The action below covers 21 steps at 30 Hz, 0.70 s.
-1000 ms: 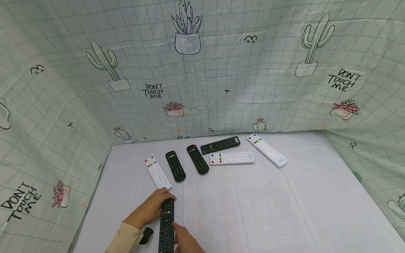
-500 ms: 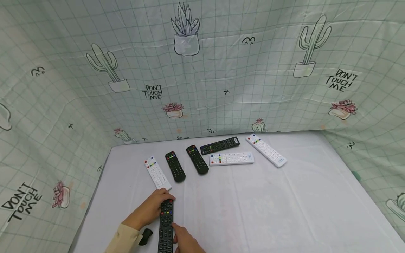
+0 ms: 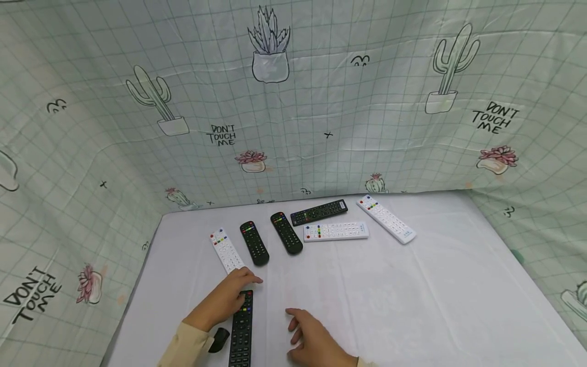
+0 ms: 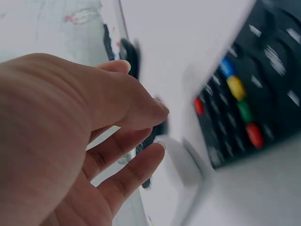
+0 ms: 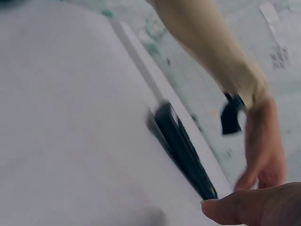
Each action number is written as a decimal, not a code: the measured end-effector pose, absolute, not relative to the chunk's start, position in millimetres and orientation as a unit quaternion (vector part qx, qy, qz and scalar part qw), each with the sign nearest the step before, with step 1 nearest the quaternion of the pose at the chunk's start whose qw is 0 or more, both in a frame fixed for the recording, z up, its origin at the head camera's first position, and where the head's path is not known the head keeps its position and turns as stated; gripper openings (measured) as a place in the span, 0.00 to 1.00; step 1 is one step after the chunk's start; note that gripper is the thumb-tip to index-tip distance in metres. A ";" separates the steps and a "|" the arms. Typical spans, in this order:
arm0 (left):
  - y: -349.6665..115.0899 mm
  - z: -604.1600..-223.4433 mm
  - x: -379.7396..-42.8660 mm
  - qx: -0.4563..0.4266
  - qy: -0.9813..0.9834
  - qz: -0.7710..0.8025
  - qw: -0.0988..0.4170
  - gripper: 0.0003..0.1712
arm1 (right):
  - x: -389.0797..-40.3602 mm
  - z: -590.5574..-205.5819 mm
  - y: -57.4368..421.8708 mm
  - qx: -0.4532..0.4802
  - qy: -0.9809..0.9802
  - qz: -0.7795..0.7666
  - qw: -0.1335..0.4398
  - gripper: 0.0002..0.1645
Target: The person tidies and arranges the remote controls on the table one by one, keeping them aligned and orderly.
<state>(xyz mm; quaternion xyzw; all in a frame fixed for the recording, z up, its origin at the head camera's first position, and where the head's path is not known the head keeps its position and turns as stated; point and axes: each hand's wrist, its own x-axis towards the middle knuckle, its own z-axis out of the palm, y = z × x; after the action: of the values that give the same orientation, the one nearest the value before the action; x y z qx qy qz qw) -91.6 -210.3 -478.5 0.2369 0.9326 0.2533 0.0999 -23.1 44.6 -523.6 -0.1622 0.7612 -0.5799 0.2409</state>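
Note:
A long black remote control (image 3: 241, 331) with coloured buttons lies lengthwise at the near left of the white table. My left hand (image 3: 224, 298) is above its far end, hiding part of that end and the bottom of a white remote (image 3: 227, 250). In the left wrist view the fingers of this left hand (image 4: 108, 122) are loosely bent and hold nothing, apart from the black remote (image 4: 268, 89). To the right of the remote, my right hand (image 3: 316, 339) has its index finger extended and its grasp empty. The right wrist view catches the right thumb (image 5: 254, 207) near the black remote (image 5: 186, 153).
Two rounded black remotes (image 3: 254, 243) (image 3: 287, 233) lie farther back. Beyond them are a slim black remote (image 3: 319, 212), a white one (image 3: 336, 231) set crosswise and a slanted white one (image 3: 387, 219). A patterned cloth (image 3: 298, 112) hangs behind the table.
Both hands have let go of the long black remote. The right hand has moved away to the right, and the left has lifted slightly with its fingers loosened. The remote stays in place.

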 end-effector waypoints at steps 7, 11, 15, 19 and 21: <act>-185.3 -474.1 -104.0 0.273 0.921 0.266 0.084 0.28 | -39.4 -518.2 91.1 -0.162 0.803 -0.554 0.146 0.43; -168.3 -474.3 -113.8 0.295 0.912 0.275 0.069 0.27 | -51.1 -514.6 110.6 -0.121 0.827 -0.537 0.115 0.43; -149.4 -475.0 -123.7 0.312 0.906 0.277 0.063 0.25 | -61.7 -513.3 128.9 -0.065 0.841 -0.529 0.089 0.42; -132.1 -473.0 -131.5 0.323 0.899 0.288 0.064 0.24 | -70.9 -511.7 147.8 -0.026 0.853 -0.517 0.066 0.41; -125.3 -471.4 -134.8 0.321 0.897 0.296 0.066 0.23 | -75.6 -510.8 156.2 -0.017 0.861 -0.505 0.057 0.40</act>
<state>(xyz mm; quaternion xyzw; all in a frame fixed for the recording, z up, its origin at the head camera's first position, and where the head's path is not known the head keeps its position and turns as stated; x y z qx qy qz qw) -134.8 -125.3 -471.4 0.3215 0.8970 0.2961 0.0660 -75.6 156.2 -510.8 -0.0171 0.8608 -0.5055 0.0570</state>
